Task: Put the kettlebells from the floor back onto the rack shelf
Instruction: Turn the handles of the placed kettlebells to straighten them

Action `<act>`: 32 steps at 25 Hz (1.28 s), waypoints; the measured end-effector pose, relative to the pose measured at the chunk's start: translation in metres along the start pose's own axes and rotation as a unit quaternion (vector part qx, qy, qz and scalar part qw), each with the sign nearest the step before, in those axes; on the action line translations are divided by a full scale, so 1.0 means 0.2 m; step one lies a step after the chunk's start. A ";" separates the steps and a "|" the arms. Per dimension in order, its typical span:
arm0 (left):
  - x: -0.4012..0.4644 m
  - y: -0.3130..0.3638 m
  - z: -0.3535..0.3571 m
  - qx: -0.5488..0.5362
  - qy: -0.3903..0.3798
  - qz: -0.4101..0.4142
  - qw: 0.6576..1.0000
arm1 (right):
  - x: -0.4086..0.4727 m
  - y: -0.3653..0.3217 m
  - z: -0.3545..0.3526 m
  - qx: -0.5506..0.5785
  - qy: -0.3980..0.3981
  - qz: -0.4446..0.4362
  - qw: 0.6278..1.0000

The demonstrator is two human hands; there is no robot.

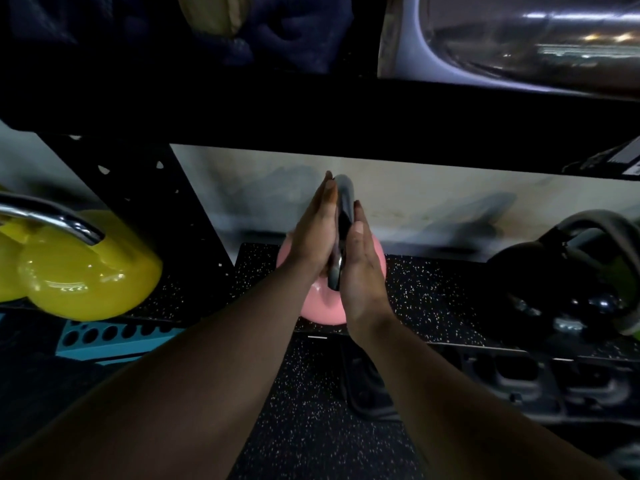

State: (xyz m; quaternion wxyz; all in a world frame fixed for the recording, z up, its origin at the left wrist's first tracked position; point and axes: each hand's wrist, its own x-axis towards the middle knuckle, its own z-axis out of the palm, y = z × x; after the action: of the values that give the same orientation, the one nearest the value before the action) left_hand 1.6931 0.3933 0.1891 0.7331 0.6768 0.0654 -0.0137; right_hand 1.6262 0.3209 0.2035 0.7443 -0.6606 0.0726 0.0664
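A pink kettlebell (320,308) with a steel handle (344,199) stands upright on the speckled mat of the low rack shelf (433,292), near its front edge. My left hand (313,237) and my right hand (362,268) press flat against the two sides of the handle, fingers straight and pointing at the wall. The handle is sandwiched between my palms. My hands and wrists hide much of the bell's top.
A yellow kettlebell (86,271) with a chrome handle sits on the shelf at the left, past a black perforated upright (166,188). A black kettlebell (554,282) sits at the right. A black shelf beam (311,112) runs overhead. Speckled floor (311,410) lies below.
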 end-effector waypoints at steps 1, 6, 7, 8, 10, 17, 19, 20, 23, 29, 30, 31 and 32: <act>0.00 0.00 -0.01 -0.007 -0.003 0.000 1.000 | -0.01 0.00 0.01 -0.011 0.001 -0.002 1.000; 0.01 -0.04 -0.04 -0.007 0.003 0.015 1.000 | -0.03 0.01 0.07 -0.017 0.030 -0.004 0.999; 0.02 -0.04 -0.04 -0.009 0.003 0.016 1.000 | -0.03 0.01 0.07 -0.015 0.036 -0.005 0.999; 0.02 -0.04 -0.04 -0.011 0.000 0.017 1.000 | -0.03 0.02 0.07 -0.016 0.041 -0.006 0.999; 0.02 -0.05 -0.03 -0.020 -0.003 0.018 1.000 | -0.03 0.01 0.07 -0.023 0.045 -0.011 0.999; 0.04 -0.04 -0.05 -0.005 -0.009 0.028 1.000 | -0.02 0.02 0.11 -0.001 0.051 -0.005 0.999; 0.05 -0.04 -0.06 0.006 -0.009 0.027 1.000 | -0.02 0.03 0.11 -0.001 0.054 -0.014 0.998; 0.05 -0.04 -0.06 0.013 -0.007 0.025 1.000 | -0.02 0.04 0.11 0.000 0.054 -0.014 0.998; 0.04 -0.03 -0.07 0.014 -0.013 0.028 0.999 | -0.02 0.03 0.10 0.005 0.039 -0.011 0.999; 0.02 -0.01 -0.08 0.076 -0.040 0.027 0.996 | -0.06 -0.01 0.07 -0.029 0.018 -0.018 0.999; 0.02 -0.01 -0.09 0.099 -0.043 0.026 0.994 | -0.07 -0.02 0.07 -0.043 0.019 -0.021 0.999; 0.02 0.00 -0.09 0.127 -0.045 0.023 0.991 | -0.07 -0.02 0.06 -0.061 0.016 -0.026 0.998; 0.01 0.01 -0.10 0.154 -0.041 0.019 0.987 | -0.07 -0.02 0.05 -0.079 0.012 -0.028 0.996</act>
State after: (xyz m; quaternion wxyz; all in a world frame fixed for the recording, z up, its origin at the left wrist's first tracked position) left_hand 1.6940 0.4128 0.1902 0.6226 0.7814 0.0196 -0.0371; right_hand 1.6128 0.3312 0.2117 0.6905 -0.7198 0.0574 0.0435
